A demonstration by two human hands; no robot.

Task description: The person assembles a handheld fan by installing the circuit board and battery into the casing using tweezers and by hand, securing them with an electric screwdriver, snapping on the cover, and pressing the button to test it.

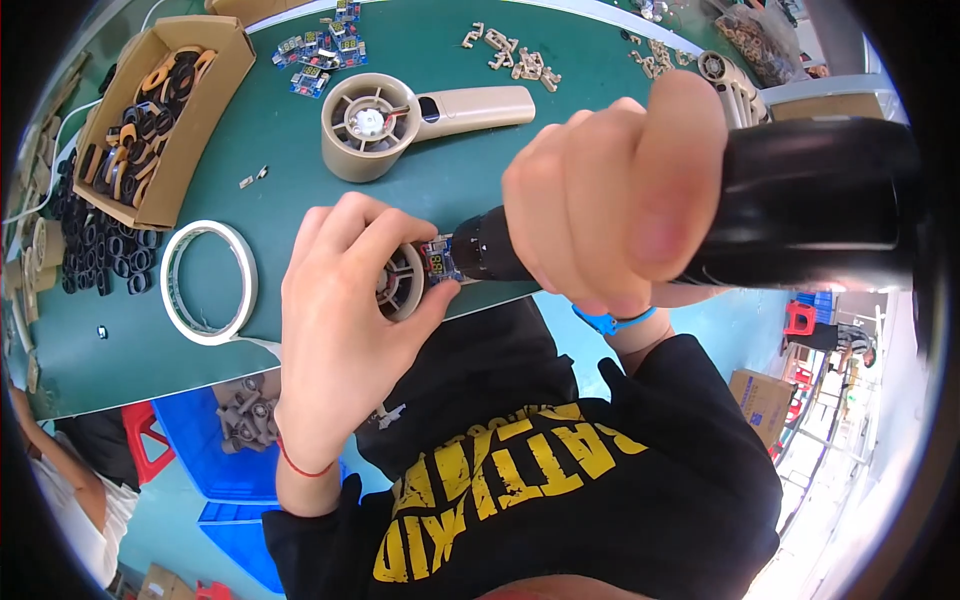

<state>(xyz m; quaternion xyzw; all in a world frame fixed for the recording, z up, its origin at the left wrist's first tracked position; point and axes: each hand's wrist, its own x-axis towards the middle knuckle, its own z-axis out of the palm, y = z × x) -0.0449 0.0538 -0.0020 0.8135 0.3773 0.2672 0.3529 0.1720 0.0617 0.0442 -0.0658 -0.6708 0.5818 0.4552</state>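
Observation:
My left hand [345, 285] is closed round the round head of a handheld fan [402, 285], near the table's front edge. A small blue circuit board [438, 262] with a digit display sits at the fan's side, between my thumb and fingers. My right hand [610, 190] is wrapped round a black electric screwdriver [815, 200], thumb uppermost. Its nose points left at the board; the bit and its contact are hidden. Just beyond my hands lies a second beige fan [480, 108], its round head uncovered and its handle pointing right.
A cardboard box [218, 110] of black and orange rings stands at the left, with loose black rings [105, 245] beside it. A tape roll [165, 285] lies near my left hand. Circuit boards [325, 50] and small beige parts [520, 58] lie at the back. Blue bins [215, 470] stand below the table.

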